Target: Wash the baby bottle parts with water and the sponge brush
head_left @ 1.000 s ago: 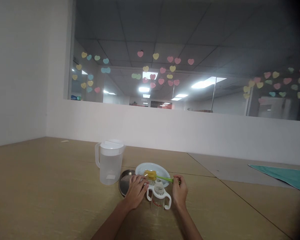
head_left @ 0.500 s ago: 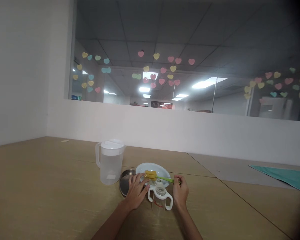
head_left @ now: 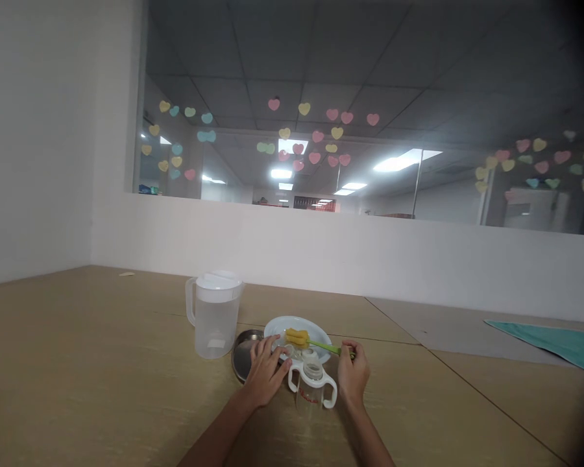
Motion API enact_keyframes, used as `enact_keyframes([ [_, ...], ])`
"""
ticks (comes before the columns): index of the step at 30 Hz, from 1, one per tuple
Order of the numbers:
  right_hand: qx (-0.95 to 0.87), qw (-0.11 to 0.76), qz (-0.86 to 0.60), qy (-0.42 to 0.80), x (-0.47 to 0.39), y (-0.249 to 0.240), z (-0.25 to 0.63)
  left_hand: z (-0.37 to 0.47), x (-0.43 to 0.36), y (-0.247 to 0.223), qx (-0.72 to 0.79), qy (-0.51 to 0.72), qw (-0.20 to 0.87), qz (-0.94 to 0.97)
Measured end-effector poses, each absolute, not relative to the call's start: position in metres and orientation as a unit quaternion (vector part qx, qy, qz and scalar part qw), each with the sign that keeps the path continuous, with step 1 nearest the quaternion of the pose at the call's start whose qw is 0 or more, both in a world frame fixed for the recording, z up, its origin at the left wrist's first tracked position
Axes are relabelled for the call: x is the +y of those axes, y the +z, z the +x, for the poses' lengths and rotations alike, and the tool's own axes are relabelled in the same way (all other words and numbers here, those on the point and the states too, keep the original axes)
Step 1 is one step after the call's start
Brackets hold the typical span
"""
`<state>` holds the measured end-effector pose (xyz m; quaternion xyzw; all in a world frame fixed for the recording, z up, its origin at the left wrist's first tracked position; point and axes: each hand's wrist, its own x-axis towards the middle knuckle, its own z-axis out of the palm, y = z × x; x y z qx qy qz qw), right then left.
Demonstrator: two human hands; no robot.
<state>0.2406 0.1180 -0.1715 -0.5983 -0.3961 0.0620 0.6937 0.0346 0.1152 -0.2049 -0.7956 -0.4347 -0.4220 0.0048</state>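
Hiding bottle brush (head_left: 296, 338) handle: right hand (head_left: 354, 377).

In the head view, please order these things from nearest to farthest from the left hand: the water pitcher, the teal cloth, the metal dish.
Measured from the left hand:
1. The metal dish, right at the hand, partly under its fingers.
2. The water pitcher, standing further back to the left on the table.
3. The teal cloth, far off at the right edge.

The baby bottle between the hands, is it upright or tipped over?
Upright. The baby bottle stands on the table, open neck up, both white handles hanging down.
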Motion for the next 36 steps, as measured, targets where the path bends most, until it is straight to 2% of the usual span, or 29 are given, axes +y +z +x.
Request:
enact_keyframes([
  [36,-0.342,0.750,-0.565,0.039,0.1193,-0.1711,0.2440,0.0346,0.1170,-0.2009,-0.414,-0.452,0.039,-0.789],
])
